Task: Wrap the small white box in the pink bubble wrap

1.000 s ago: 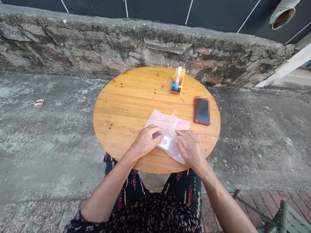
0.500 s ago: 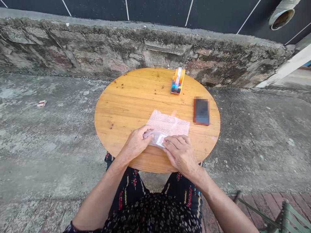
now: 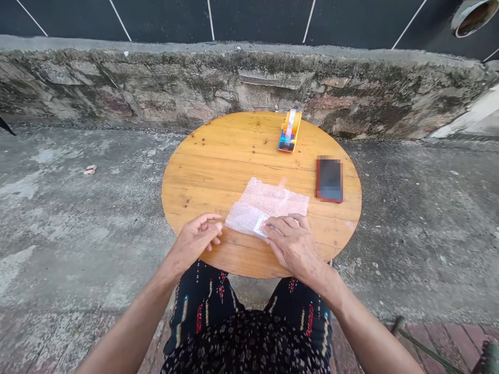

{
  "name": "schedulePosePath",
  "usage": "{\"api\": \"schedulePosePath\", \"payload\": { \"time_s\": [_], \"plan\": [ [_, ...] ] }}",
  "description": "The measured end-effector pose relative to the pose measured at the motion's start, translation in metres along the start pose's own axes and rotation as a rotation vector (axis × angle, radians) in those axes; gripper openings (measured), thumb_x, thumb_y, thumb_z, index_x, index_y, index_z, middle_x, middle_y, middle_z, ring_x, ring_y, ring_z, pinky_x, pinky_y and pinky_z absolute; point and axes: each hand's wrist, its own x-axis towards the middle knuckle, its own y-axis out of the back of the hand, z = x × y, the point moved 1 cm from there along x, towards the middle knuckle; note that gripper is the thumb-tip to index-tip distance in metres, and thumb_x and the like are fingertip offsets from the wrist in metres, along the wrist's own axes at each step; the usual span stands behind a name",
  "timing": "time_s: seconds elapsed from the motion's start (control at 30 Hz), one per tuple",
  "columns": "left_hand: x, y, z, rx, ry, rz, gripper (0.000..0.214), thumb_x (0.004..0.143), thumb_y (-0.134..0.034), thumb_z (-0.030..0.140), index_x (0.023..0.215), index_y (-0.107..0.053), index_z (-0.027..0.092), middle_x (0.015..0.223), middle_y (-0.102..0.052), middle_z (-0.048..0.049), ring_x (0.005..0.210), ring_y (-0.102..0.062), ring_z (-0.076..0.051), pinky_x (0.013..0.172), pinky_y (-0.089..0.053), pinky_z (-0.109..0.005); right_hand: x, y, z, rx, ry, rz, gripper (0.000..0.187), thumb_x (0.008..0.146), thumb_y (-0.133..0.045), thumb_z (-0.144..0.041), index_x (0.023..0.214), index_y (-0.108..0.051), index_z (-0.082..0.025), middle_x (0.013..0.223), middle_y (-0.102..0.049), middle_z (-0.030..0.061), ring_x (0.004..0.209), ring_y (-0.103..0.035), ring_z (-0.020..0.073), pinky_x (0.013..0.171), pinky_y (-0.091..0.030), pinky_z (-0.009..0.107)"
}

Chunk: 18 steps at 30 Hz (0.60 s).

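A sheet of pinkish bubble wrap [image 3: 275, 199] lies on the round wooden table [image 3: 202, 176], its near edge folded over. Under that fold shows a small white box [image 3: 259, 225] with reddish print, partly covered by my fingers. My right hand [image 3: 290, 236] grips the box through the wrap, thumb on the near side and fingers over the top. To the left of the wrap, my left hand [image 3: 200, 234] is off it, fingers loosely bent and apart, holding nothing.
An orange and blue tape dispenser [image 3: 289, 131] stands at the table's far side. On the right lies a phone [image 3: 329, 179] in a red case, its screen blurred. Behind the table runs a low stone wall [image 3: 179, 88]. A small crumpled packet [image 3: 90, 170] is on the concrete floor.
My left hand has let go of the bubble wrap and moved left. The folded left end now lies flat. My right hand stays on the box. The view has shifted slightly.
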Motion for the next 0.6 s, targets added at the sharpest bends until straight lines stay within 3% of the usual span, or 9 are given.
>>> {"api": "schedulePosePath", "payload": {
  "time_s": [0.1, 0.23, 0.33, 0.47, 0.6],
  "plan": [
    [0.004, -0.003, 0.009, -0.031, 0.086, -0.134, 0.057, 0.078, -0.062, 0.056, 0.118, -0.056, 0.015, 0.083, -0.069, -0.006, 0.064, -0.066, -0.017, 0.05, -0.047, -0.025, 0.0, 0.0, 0.001, -0.001, 0.007, 0.0, 0.017, 0.093, -0.054, -0.019, 0.106, -0.065, -0.021, 0.112, -0.07, 0.0044, 0.099, -0.058, 0.0224, 0.094, -0.034, 0.043],
    [0.015, -0.013, 0.02, 0.016, 0.142, -0.174, 0.044, 0.073, -0.066, 0.054, 0.089, -0.063, 0.013, 0.08, -0.07, -0.008, 0.061, -0.066, -0.016, 0.046, -0.045, -0.022, 0.0, -0.001, 0.003, -0.001, 0.021, 0.004, 0.017, 0.092, -0.057, -0.02, 0.106, -0.065, -0.021, 0.112, -0.07, 0.0039, 0.097, -0.058, 0.0224, 0.094, -0.034, 0.043],
    [0.022, -0.022, 0.022, -0.016, 0.157, -0.129, 0.036, 0.071, -0.068, 0.048, 0.073, -0.061, 0.013, 0.066, -0.068, -0.0057, 0.054, -0.063, -0.012, 0.046, -0.046, -0.02, 0.0, -0.001, 0.006, -0.002, 0.034, 0.004, 0.017, 0.091, -0.059, -0.022, 0.106, -0.065, -0.021, 0.112, -0.069, 0.0043, 0.096, -0.058, 0.0226, 0.094, -0.034, 0.043],
    [0.024, -0.033, 0.014, -0.129, 0.151, -0.018, 0.03, 0.07, -0.071, 0.04, 0.07, -0.058, 0.014, 0.058, -0.066, -0.0034, 0.051, -0.061, -0.011, 0.048, -0.048, -0.02, 0.0, -0.002, 0.007, -0.003, 0.046, -0.004, 0.017, 0.091, -0.059, -0.024, 0.107, -0.065, -0.021, 0.113, -0.068, 0.0043, 0.097, -0.057, 0.0226, 0.093, -0.034, 0.042],
    [0.023, -0.038, 0.01, -0.171, 0.12, 0.01, 0.026, 0.069, -0.073, 0.035, 0.073, -0.056, 0.015, 0.057, -0.066, -0.0015, 0.05, -0.062, -0.012, 0.047, -0.049, -0.02, 0.0, -0.002, 0.007, -0.009, 0.058, -0.014, 0.018, 0.091, -0.059, -0.022, 0.107, -0.066, -0.021, 0.113, -0.068, 0.0045, 0.096, -0.056, 0.0224, 0.093, -0.034, 0.042]
  ]
}}
